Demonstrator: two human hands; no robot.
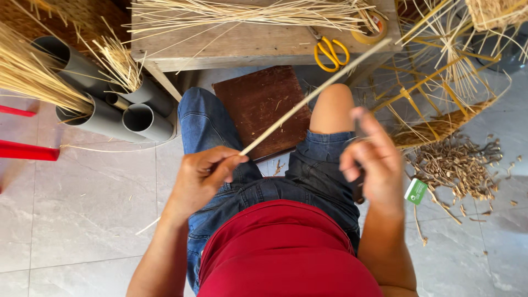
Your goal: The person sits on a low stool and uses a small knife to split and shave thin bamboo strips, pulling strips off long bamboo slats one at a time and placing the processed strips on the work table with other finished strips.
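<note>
Reed strip [316, 92] pinched in left hand [201, 179].

I'm sitting in my small weaving workshop — bundles of straw-coloured reed [258, 14] on a rough wooden bench [247, 47], more stalks standing in grey pipes [104, 110]. A half-woven basket frame [445, 104] and trimmed scraps [456, 165] lie on the tiled floor [88, 209] — yellow-handled scissors [331, 52] close by.

Pale tiled floor [93, 209], wooden bench [247, 47], perhaps daylit.
</note>
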